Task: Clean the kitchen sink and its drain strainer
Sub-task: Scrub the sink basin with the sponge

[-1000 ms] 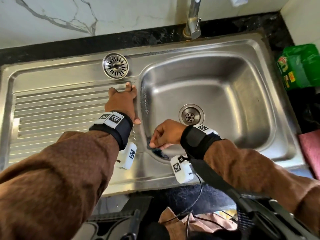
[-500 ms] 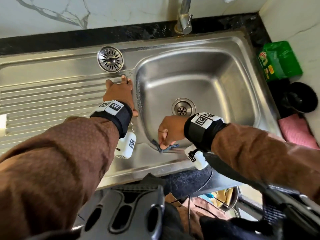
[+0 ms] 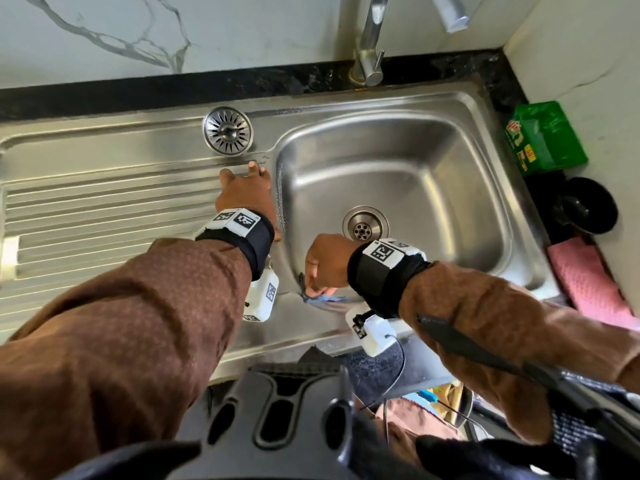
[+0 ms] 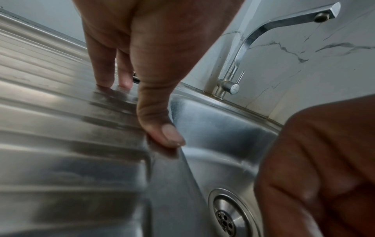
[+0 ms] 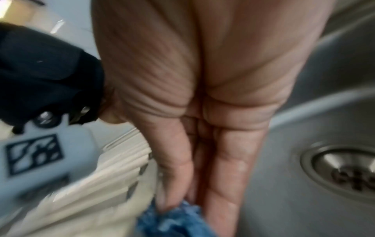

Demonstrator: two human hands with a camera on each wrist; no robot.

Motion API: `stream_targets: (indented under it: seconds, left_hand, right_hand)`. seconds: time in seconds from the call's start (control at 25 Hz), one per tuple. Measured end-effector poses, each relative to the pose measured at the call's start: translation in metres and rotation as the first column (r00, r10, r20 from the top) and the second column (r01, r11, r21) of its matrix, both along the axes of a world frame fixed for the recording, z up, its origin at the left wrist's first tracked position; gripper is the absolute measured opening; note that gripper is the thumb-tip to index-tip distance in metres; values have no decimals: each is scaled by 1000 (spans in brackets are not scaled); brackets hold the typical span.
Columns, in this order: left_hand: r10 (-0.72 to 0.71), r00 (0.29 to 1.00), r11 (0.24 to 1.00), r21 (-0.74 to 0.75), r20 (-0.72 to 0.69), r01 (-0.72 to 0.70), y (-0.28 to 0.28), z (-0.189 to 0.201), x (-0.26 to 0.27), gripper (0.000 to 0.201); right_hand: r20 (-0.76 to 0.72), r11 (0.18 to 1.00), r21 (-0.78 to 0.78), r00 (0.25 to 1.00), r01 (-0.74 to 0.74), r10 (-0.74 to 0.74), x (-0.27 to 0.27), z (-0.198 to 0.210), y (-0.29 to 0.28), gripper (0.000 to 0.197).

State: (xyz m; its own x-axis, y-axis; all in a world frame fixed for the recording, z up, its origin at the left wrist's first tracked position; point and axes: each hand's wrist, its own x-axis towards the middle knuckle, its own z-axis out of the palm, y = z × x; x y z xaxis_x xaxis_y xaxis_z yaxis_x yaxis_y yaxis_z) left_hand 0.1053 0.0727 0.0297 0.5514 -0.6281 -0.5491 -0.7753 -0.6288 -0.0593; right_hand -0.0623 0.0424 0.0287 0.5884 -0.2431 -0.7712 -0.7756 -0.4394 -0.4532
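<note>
From the head camera, we see the steel sink [image 3: 433,188] looking shiny, and our guess is that we are somewhere in the middle of the job. The drain strainer [image 3: 227,135] is out of the drain hole [image 3: 365,226] and sits on the flat part of the sink, up near the back edge. We cannot tell if the strainer is washed yet, and it is not back in its hole, so that part is left to do. Our right hand [image 3: 325,263] is inside the bowl at the near left corner, with its fingers curled round a small blue scrubber [image 3: 323,298] that it rubs on the steel. Our left hand [image 3: 247,195] rests flat on the ribbed draining board [image 3: 104,216], just beside the bowl edge, and the strainer is near its fingertips but not touching. From the left wrist camera, the left hand [image 4: 154,52] has straight fingers [image 4: 102,67] pressing on the ribs and a thumb at the bowl edge; it holds nothing. The tap [image 4: 263,43] stands behind and no water runs that we can see. From the right wrist camera, the picture is blurry, but the right hand [image 5: 202,112] pinches the blue scrubber [image 5: 172,221] low on the bowl wall, and the drain hole [image 5: 349,173] is near on the right.
</note>
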Motion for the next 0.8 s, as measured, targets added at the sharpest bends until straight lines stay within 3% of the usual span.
stream_targets:
  seconds: [0.08,0.2,0.32,0.48,0.52,0.56,0.6,0.64,0.72,0.8]
  left_hand:
    - [-17,1000,1000,4,-2,17,2,-3,5,116]
    - [-39,999,999,-23,4,39,4,-8,9,118]
    - [-54,998,999,11,14,53,4,-12,12,123]
    - [-136,990,987,87,47,132,-1,-17,12,135]
    - [-143,988,986,94,54,138,-1,-18,13,135]
    - [-139,989,986,97,51,134,-1,-17,13,135]
    - [-118,992,989,91,42,113,0,-17,13,135]
    - [-80,996,994,71,24,79,0,-16,12,135]
    - [-11,1000,1000,28,-5,11,1,-13,9,134]
    - [-1,1000,1000,15,1,1,1,-12,7,134]
  right_hand:
    - [27,960,110,965,256,-261,11,-7,-1,14]
    - [59,732,325,760,598,-647,20,-20,-11,9]
    - [115,574,402,583,713,-804,48,-41,-32,22]
    - [221,488,452,437,747,-872,80,-58,-62,32]
    - [200,485,477,447,733,-872,80,-63,-66,26]
    - [168,527,479,516,702,-840,75,-71,-66,14]
    - [129,613,454,633,647,-763,68,-77,-64,6]
    - [69,706,420,755,571,-652,58,-86,-60,14]
    - [-104,803,446,914,395,-392,39,-99,-46,17]
    - [-202,767,507,919,393,-337,32,-102,-43,16]
